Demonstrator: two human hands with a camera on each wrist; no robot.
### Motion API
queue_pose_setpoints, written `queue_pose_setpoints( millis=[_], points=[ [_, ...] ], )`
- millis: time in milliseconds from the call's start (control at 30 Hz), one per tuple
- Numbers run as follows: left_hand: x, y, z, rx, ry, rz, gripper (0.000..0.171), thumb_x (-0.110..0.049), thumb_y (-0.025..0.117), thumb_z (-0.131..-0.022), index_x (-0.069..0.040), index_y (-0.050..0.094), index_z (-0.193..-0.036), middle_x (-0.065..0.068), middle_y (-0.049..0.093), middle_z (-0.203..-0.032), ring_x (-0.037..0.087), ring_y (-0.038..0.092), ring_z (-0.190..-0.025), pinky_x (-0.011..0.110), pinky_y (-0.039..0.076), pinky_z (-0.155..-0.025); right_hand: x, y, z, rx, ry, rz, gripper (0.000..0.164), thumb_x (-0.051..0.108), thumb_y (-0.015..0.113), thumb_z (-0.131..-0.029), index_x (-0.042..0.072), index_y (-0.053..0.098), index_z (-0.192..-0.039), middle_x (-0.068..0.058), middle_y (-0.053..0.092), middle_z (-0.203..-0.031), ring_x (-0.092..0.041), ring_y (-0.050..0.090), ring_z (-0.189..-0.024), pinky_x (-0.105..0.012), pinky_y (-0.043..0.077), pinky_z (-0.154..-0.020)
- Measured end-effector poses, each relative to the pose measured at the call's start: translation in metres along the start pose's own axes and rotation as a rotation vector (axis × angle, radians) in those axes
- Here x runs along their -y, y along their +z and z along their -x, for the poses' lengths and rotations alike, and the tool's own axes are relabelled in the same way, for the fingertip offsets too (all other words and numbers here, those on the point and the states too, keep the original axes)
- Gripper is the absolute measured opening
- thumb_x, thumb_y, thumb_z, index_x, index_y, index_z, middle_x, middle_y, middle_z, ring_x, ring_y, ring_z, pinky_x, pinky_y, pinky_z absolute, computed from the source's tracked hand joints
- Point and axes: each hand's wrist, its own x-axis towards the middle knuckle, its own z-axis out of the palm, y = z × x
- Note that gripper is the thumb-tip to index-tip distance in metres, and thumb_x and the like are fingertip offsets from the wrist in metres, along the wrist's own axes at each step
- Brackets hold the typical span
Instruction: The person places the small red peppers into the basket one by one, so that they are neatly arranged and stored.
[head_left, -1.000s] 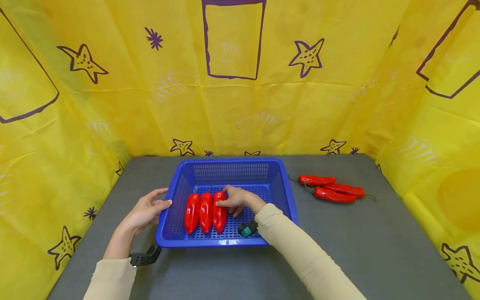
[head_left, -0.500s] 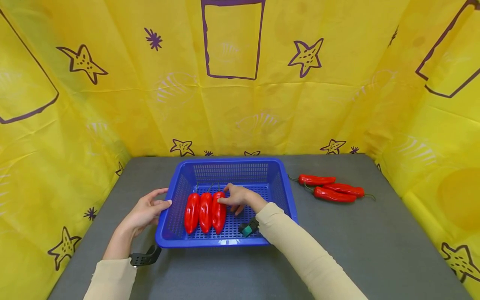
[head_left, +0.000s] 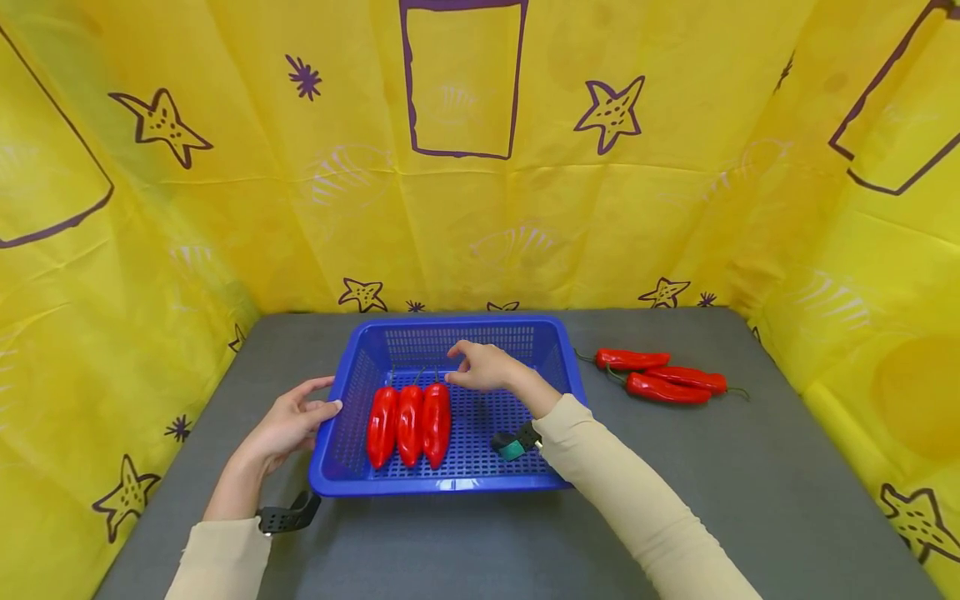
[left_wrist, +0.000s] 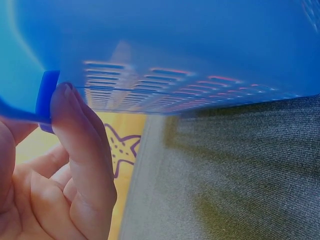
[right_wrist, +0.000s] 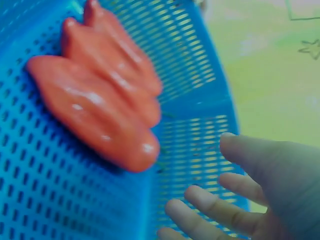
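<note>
Three red chili peppers lie side by side in the left half of a blue plastic basket (head_left: 442, 486), stems toward the far wall: a left pepper (head_left: 382, 427), a middle pepper (head_left: 409, 425) and a right pepper (head_left: 437, 425). My left hand (head_left: 294, 421) pinches the basket's left rim between thumb and fingers; in the left wrist view a finger (left_wrist: 82, 135) presses the rim from outside. Over the basket, just right of the right pepper's stem end, is my right hand (head_left: 487, 368). In the right wrist view its spread thumb and fingers hold nothing.
Right of the basket, three more red chili peppers lie on the grey table (head_left: 720, 483): a back one (head_left: 633, 359), a right one (head_left: 693, 380) and a front one (head_left: 667, 389). A yellow patterned cloth (head_left: 465, 233) encloses the table's back and sides.
My right hand has let go of the right pepper and risen away from it, back and to the right. The left hand stays on the rim.
</note>
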Motion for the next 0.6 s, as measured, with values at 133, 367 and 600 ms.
queue_pose_setpoints(
  millis=[133, 367, 600],
  points=[
    [0.001, 0.0, 0.0, 0.002, 0.005, 0.0, 0.07, -0.028, 0.059, -0.09, -0.009, 0.019, -0.145, 0.016, 0.065, -0.099, 0.029, 0.068, -0.08, 0.046, 0.056, -0.068, 0.003, -0.014, 0.007, -0.062, -0.051, -0.014, 0.044, 0.027, 0.06, -0.089, 0.008, 0.049, -0.126, -0.007, 0.067, -0.1, -0.017, 0.064, -0.084, -0.031, 0.052, -0.078],
    [0.002, 0.0, -0.001, 0.0, 0.006, 0.001, 0.07, -0.028, 0.059, -0.09, -0.009, 0.019, -0.145, 0.016, 0.065, -0.099, 0.029, 0.068, -0.08, 0.047, 0.055, -0.068, -0.001, -0.034, 0.02, -0.125, -0.086, -0.062, 0.042, 0.027, 0.06, -0.09, 0.01, 0.048, -0.127, -0.007, 0.066, -0.103, -0.016, 0.064, -0.083, -0.028, 0.052, -0.073],
    [0.002, 0.0, -0.001, -0.007, 0.007, 0.004, 0.07, -0.028, 0.059, -0.09, -0.009, 0.019, -0.145, 0.015, 0.064, -0.097, 0.029, 0.068, -0.08, 0.047, 0.055, -0.068, -0.015, -0.046, 0.033, -0.169, -0.096, -0.138, 0.042, 0.028, 0.058, -0.09, 0.014, 0.047, -0.128, -0.005, 0.064, -0.108, -0.02, 0.063, -0.091, -0.03, 0.052, -0.071]
  ],
)
